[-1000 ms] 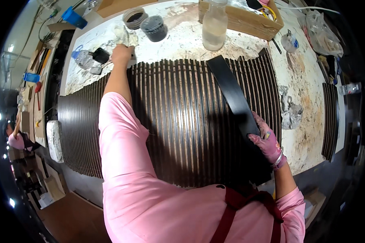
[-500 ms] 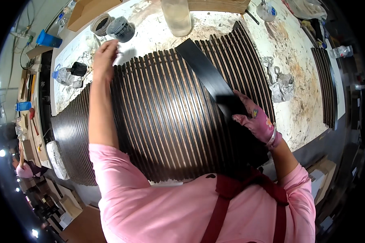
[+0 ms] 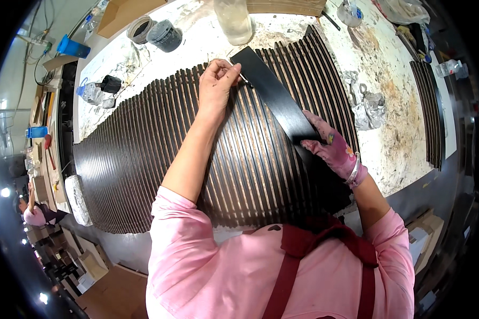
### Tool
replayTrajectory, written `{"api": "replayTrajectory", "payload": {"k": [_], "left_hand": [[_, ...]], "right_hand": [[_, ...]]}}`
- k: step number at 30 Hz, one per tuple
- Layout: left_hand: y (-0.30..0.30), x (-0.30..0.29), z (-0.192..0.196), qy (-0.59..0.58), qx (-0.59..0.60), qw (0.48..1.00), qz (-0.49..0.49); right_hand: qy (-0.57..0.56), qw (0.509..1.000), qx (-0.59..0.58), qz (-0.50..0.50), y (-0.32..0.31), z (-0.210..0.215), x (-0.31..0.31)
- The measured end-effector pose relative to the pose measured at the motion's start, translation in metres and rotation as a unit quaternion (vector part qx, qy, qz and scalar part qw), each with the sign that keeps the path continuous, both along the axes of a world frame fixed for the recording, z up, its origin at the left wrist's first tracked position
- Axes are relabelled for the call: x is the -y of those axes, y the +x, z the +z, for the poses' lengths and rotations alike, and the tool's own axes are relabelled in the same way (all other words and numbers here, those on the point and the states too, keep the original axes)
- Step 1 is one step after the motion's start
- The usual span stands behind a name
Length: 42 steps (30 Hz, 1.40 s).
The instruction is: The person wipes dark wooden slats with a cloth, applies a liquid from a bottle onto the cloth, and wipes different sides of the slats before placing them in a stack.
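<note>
Head view: swung left hand (image 3: 214,87), hold unclear, to black board's (image 3: 274,98) twelve-o'clock tip, seemingly working two-handed; clasping board in right hand (image 3: 336,151).

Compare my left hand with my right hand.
The left hand is bare; the right hand wears a pink, flowered glove. The left hand is by the far end of the black board; the right hand grips it nearer the body. Both hands are at that board.

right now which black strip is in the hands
The slanted black strip, gripped by the gloved right hand, the bare left hand at its far end; the other strips lie in rows, unheld.
</note>
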<state>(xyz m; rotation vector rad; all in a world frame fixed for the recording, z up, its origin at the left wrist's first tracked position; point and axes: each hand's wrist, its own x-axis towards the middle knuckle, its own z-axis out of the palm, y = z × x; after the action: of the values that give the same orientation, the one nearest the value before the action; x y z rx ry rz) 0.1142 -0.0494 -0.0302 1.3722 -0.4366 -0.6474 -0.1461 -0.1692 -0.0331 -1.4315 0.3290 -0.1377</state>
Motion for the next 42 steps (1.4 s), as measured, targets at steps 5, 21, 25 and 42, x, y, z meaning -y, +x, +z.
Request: {"api": "replayTrajectory", "payload": {"k": [5,21,25,42], "left_hand": [[-0.002,0.002,-0.006,-0.007,-0.025,1.000,0.014],[-0.001,0.008,-0.010,-0.012,-0.028,0.998,0.055],[-0.002,0.009,-0.009,-0.003,-0.019,0.999,0.037],[-0.005,0.011,-0.008,-0.003,-0.011,0.999,0.042]], "right_hand": [[0.007,1.000,0.006,-0.003,0.000,-0.001,-0.001],[-0.013,1.000,-0.011,0.001,-0.001,-0.004,0.000],[-0.017,1.000,-0.002,-0.003,-0.001,-0.004,-0.001],[-0.032,0.999,-0.003,0.008,-0.002,-0.003,0.000]]}}
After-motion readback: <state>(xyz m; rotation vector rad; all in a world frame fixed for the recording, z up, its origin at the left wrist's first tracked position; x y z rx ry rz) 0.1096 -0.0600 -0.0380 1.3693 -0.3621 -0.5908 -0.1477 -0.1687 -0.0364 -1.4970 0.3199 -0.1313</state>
